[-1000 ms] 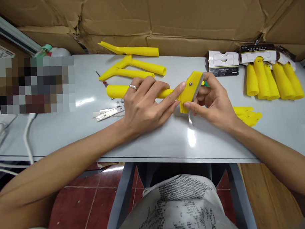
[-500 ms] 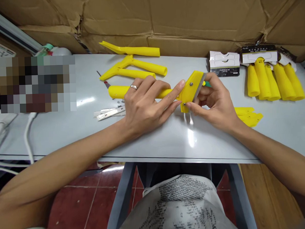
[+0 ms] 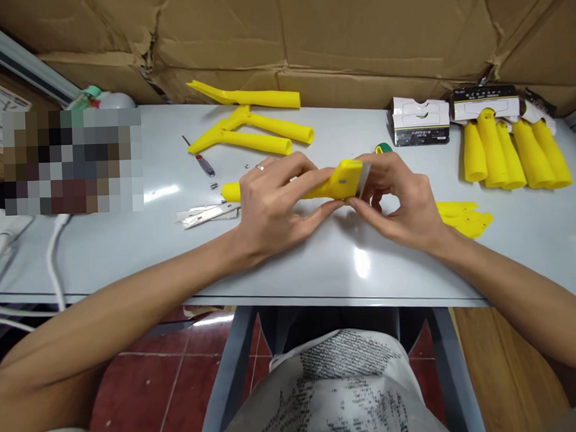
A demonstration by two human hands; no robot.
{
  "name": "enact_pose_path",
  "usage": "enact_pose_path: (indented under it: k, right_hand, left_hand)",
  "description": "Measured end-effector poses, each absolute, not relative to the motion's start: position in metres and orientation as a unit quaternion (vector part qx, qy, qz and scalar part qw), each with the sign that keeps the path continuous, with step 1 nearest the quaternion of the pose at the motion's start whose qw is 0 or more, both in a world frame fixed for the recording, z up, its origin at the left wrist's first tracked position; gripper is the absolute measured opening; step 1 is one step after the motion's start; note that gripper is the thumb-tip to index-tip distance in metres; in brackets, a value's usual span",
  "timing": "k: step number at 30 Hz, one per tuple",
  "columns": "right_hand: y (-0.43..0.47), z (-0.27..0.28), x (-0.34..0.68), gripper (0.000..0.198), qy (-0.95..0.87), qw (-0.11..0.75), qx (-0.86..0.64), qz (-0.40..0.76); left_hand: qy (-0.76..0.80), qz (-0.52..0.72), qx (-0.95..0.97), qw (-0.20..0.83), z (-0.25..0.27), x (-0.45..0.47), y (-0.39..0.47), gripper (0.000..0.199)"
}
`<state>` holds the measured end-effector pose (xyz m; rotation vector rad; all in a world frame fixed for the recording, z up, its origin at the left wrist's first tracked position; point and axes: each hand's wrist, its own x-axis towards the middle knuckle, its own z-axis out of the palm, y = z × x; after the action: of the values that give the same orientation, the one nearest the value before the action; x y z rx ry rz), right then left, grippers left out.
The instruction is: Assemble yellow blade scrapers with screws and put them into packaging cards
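Note:
A yellow scraper (image 3: pixel 346 178) with a thin metal blade (image 3: pixel 363 180) along its head is held over the table between both hands. Fingers of my left hand (image 3: pixel 274 207) wrap round its handle, whose tip sticks out to the left. On the other side, my right hand (image 3: pixel 405 202) is closed at the head, thumb and fingers around the blade edge. Part of the handle is hidden behind my left hand. Left of it lie wrapped blades (image 3: pixel 207 215), small metal screws (image 3: pixel 214 186) and a small screwdriver (image 3: pixel 205 166).
Yellow handles (image 3: pixel 261 141) lie at the back. Card packaging (image 3: pixel 421 126) and finished-looking carded scrapers (image 3: pixel 496 155) are at the back right. Flat yellow pieces (image 3: pixel 467 219) lie beside my right wrist, a green-and-yellow object (image 3: pixel 383 148) behind that hand. White cables (image 3: pixel 53 262) hang at left.
The scraper has been turned so its head shows more edge-on, and its handle end has shifted right and nearer. The screwdriver and the green-and-yellow object show more fully.

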<state>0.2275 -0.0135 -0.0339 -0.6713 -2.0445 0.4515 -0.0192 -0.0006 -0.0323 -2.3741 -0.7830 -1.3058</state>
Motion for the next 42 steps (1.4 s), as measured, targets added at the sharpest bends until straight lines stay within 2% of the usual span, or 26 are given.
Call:
enact_pose_path:
  k: [3,6,10,15,21,24,28,30,33,36,39,42]
  right_hand:
    - [-0.015,-0.029,0.230,0.045,-0.858,0.435,-0.257,0.098]
    - [-0.014,-0.029,0.233,0.051,-0.877,0.406,-0.254,0.050]
    - [-0.006,-0.034,0.241,0.053,-0.881,0.385,-0.274,0.008]
    - [0.008,-0.032,0.255,0.047,-0.892,0.355,-0.275,-0.042]
    - [0.013,-0.020,0.266,0.042,-0.912,0.271,-0.289,-0.109]
    - [0.015,-0.014,0.271,0.038,-0.902,0.275,-0.319,-0.094]
    - [0.023,-0.007,0.282,0.024,-0.821,0.354,-0.441,-0.080]
    - [0.027,-0.007,0.286,0.022,-0.785,0.337,-0.513,-0.084]
    - [0.031,-0.015,0.287,0.044,-0.763,0.256,-0.589,-0.072]
    - [0.035,-0.029,0.287,0.068,-0.779,0.230,-0.582,-0.030]
    - [0.041,-0.041,0.290,0.070,-0.803,0.275,-0.526,0.044]
    - [0.048,-0.042,0.290,0.072,-0.768,0.379,-0.493,0.149]
  left_hand:
    - [-0.259,-0.464,-0.831,0.163,-0.031,-0.017,-0.004,0.009]
    - [-0.245,-0.472,-0.823,0.200,-0.032,-0.015,-0.003,0.004]
    - [-0.212,-0.471,-0.816,0.259,-0.039,-0.010,0.013,0.005]
    - [-0.129,-0.441,-0.816,0.352,-0.043,-0.002,0.041,0.011]
    - [-0.087,-0.444,-0.817,0.359,-0.048,-0.003,0.050,0.016]
    - [-0.105,-0.435,-0.822,0.353,-0.055,-0.010,0.049,0.016]
    - [-0.163,-0.361,-0.860,0.323,-0.065,-0.020,0.050,0.019]
    - [-0.180,-0.324,-0.881,0.294,-0.068,-0.023,0.051,0.019]
    - [-0.163,-0.330,-0.889,0.273,-0.068,-0.022,0.051,0.016]
    - [-0.114,-0.374,-0.880,0.269,-0.064,-0.017,0.050,0.012]
    - [-0.081,-0.390,-0.868,0.295,-0.058,-0.012,0.047,0.017]
    - [-0.058,-0.386,-0.851,0.352,-0.054,-0.011,0.044,0.024]
